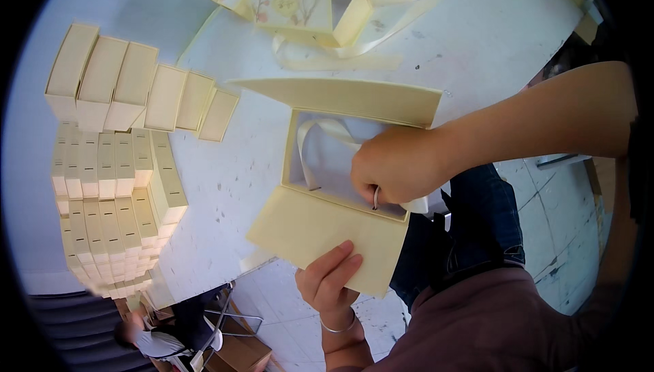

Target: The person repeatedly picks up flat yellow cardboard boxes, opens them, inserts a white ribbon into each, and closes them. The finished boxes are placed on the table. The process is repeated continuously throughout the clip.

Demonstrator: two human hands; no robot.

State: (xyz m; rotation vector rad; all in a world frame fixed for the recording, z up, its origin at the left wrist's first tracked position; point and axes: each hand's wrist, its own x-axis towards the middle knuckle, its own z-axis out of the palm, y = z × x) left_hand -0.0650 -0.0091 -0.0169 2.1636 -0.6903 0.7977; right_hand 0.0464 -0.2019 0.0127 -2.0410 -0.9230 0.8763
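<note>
A cream gift box (340, 200) lies near the table's front edge with its far flap (354, 99) raised and its near flap (320, 229) folded down toward me. My left hand (330, 280) grips the lower edge of the near flap, fingers on top. Over the box's right end, my right hand (398, 164) is closed in a pinch at the front wall. A cream ribbon (306, 157) loops inside the box and runs under that hand, passing a slit in the front wall. A ribbon end also shows just right of the hand. My right fingertips are partly hidden.
Several closed cream boxes (102, 75) stand in rows and stacks at the left. At the far side sits another open box (293, 7) with a floral panel and loose ribbons (381, 45). A seated person (157, 338) and a cardboard carton (238, 351) are at the lower left.
</note>
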